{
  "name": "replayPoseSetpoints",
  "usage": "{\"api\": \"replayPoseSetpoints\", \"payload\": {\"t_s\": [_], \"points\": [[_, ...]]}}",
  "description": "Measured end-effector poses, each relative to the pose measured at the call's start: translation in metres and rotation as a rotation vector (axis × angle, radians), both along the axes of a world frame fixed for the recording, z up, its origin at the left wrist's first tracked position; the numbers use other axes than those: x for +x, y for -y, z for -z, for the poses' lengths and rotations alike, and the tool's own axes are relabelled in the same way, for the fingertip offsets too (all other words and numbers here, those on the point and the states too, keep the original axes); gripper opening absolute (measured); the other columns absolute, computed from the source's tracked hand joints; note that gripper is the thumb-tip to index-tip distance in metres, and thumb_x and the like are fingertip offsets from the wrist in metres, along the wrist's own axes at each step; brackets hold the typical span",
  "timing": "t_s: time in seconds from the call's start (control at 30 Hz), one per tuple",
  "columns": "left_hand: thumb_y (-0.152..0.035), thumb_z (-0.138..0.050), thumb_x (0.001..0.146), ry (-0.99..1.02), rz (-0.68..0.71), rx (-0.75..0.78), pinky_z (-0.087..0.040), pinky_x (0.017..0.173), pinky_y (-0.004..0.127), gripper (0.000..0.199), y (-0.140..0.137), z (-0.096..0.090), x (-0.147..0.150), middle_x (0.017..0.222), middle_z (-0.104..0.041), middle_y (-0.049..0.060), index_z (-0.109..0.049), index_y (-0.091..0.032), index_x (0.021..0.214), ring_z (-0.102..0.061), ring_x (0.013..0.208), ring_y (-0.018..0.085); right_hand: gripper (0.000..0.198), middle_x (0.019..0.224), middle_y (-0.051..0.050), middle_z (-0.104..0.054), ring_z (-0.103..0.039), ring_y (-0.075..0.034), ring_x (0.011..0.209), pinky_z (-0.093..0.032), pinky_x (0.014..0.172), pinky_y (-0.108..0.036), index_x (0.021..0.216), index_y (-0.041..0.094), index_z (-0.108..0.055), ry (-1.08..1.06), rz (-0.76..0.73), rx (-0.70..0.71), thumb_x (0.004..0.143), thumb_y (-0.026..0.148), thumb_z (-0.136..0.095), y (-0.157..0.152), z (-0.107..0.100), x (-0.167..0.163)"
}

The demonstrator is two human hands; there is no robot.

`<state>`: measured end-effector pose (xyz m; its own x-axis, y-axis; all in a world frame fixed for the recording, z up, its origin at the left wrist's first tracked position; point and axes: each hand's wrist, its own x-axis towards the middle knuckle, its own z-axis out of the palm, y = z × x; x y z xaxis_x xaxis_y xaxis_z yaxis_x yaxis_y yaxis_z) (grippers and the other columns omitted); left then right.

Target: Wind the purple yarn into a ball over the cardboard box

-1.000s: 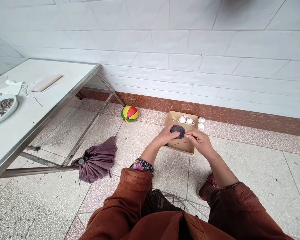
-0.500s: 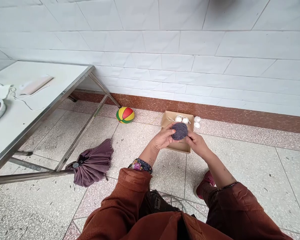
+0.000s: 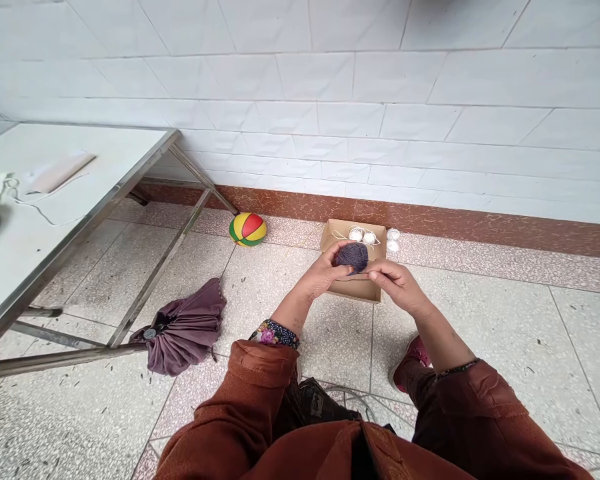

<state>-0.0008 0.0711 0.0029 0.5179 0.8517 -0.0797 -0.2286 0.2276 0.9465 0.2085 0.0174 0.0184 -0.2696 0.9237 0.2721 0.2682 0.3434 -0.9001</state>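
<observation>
A ball of dark grey-purple yarn (image 3: 353,257) rests in my left hand (image 3: 325,270), the fingers and thumb wrapped round it. Just to its right, my right hand (image 3: 394,283) pinches a strand of the same yarn, which runs from the ball to the fingertips. Both hands are above a shallow cardboard box (image 3: 355,289) on the floor and partly cover it. Inside the box, at its far side, lie white yarn balls (image 3: 363,235) with loose ends. More white balls (image 3: 393,240) sit on the floor against the box's right side.
A red, yellow and green ball (image 3: 248,229) lies near the wall. To the left stands a metal-framed table (image 3: 80,200) carrying a flat pinkish packet (image 3: 63,172) and a white cord. A purple folded umbrella (image 3: 187,328) leans out by its lower bar. My shoe (image 3: 411,363) is below my right hand.
The yarn ball has turned and shifted slightly left in my left hand. My right hand has drawn away from it to the right, and a strand now shows between them.
</observation>
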Motion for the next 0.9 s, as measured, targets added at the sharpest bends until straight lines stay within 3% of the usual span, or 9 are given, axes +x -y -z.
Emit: {"api": "replayPoseSetpoints", "payload": {"t_s": [0.17, 0.27, 0.37, 0.47, 0.57, 0.67, 0.77, 0.83, 0.9], "points": [[-0.02, -0.075, 0.068, -0.243, 0.032, 0.148, -0.04, 0.111, 0.044, 0.068, -0.004, 0.0, -0.013, 0.138, -0.061, 0.008, -0.062, -0.027, 0.135, -0.056, 0.126, 0.028, 0.032, 0.081, -0.004, -0.071, -0.065, -0.02, 0.076, -0.053, 0.073, -0.034, 0.084, 0.024, -0.072, 0.052, 0.083, 0.021, 0.099, 0.049, -0.059, -0.005, -0.005, 0.008], [-0.024, -0.078, 0.069, -0.298, 0.245, 0.126, -0.043, 0.106, 0.048, 0.087, 0.0, 0.0, -0.014, 0.131, -0.064, 0.008, -0.049, -0.031, 0.151, -0.06, 0.117, 0.028, 0.028, 0.08, -0.003, -0.071, -0.064, -0.019, 0.075, -0.052, 0.075, -0.034, 0.083, 0.025, -0.073, 0.07, 0.078, 0.04, 0.098, 0.047, -0.062, -0.009, -0.005, 0.004], [-0.032, -0.08, 0.07, -0.143, 0.405, 0.046, -0.044, 0.103, 0.048, 0.098, 0.008, -0.001, -0.009, 0.13, -0.064, 0.01, -0.037, -0.031, 0.158, -0.061, 0.117, 0.03, 0.024, 0.081, -0.002, -0.071, -0.063, -0.018, 0.075, -0.051, 0.075, -0.034, 0.083, 0.025, -0.073, 0.042, 0.116, 0.049, 0.096, 0.044, -0.064, -0.015, 0.002, -0.001], [-0.037, -0.081, 0.069, 0.056, 0.366, -0.036, -0.044, 0.106, 0.046, 0.094, 0.014, -0.005, -0.004, 0.137, -0.062, 0.011, -0.043, -0.031, 0.155, -0.058, 0.125, 0.031, 0.024, 0.079, -0.002, -0.07, -0.062, -0.018, 0.073, -0.049, 0.071, -0.032, 0.081, 0.024, -0.07, 0.047, 0.192, -0.021, 0.096, 0.041, -0.062, -0.018, 0.015, -0.001], [-0.038, -0.08, 0.068, 0.105, 0.239, -0.117, -0.047, 0.102, 0.043, 0.082, 0.011, -0.005, -0.004, 0.131, -0.065, 0.01, -0.053, -0.029, 0.146, -0.062, 0.119, 0.029, 0.026, 0.072, -0.001, -0.067, -0.059, -0.017, 0.067, -0.046, 0.064, -0.029, 0.076, 0.022, -0.066, 0.113, 0.208, -0.096, 0.096, 0.038, -0.06, -0.018, 0.023, 0.0], [-0.035, -0.078, 0.07, -0.003, 0.021, -0.113, -0.047, 0.102, 0.042, 0.064, -0.001, -0.002, -0.007, 0.123, -0.067, 0.01, -0.063, -0.022, 0.13, -0.063, 0.112, 0.025, 0.022, 0.076, -0.001, -0.07, -0.061, -0.016, 0.07, -0.047, 0.067, -0.029, 0.081, 0.023, -0.068, 0.13, 0.078, -0.112, 0.096, 0.036, -0.059, -0.013, 0.016, -0.001], [-0.028, -0.077, 0.067, -0.26, -0.12, 0.041, -0.041, 0.111, 0.044, 0.058, -0.009, 0.002, -0.01, 0.123, -0.064, 0.009, -0.067, -0.019, 0.123, -0.059, 0.117, 0.026, 0.02, 0.082, -0.001, -0.073, -0.064, -0.016, 0.074, -0.05, 0.071, -0.029, 0.085, 0.024, -0.072, 0.078, -0.041, -0.134, 0.095, 0.036, -0.061, -0.007, 0.003, -0.003], [-0.023, -0.078, 0.062, -0.426, -0.087, 0.165, -0.036, 0.115, 0.046, 0.062, -0.01, 0.002, -0.012, 0.126, -0.061, 0.009, -0.069, -0.02, 0.124, -0.056, 0.123, 0.029, 0.017, 0.083, -0.001, -0.074, -0.065, -0.016, 0.075, -0.05, 0.071, -0.03, 0.085, 0.024, -0.073, 0.021, -0.036, -0.149, 0.093, 0.038, -0.066, -0.007, -0.001, -0.002], [-0.023, -0.08, 0.061, -0.447, 0.069, 0.195, -0.036, 0.115, 0.049, 0.073, -0.005, 0.001, -0.012, 0.131, -0.06, 0.01, -0.065, -0.023, 0.133, -0.055, 0.125, 0.03, 0.017, 0.083, -0.001, -0.074, -0.065, -0.017, 0.076, -0.05, 0.072, -0.03, 0.085, 0.024, -0.074, -0.029, 0.018, -0.148, 0.09, 0.039, -0.069, -0.009, 0.0, -0.001]]}}
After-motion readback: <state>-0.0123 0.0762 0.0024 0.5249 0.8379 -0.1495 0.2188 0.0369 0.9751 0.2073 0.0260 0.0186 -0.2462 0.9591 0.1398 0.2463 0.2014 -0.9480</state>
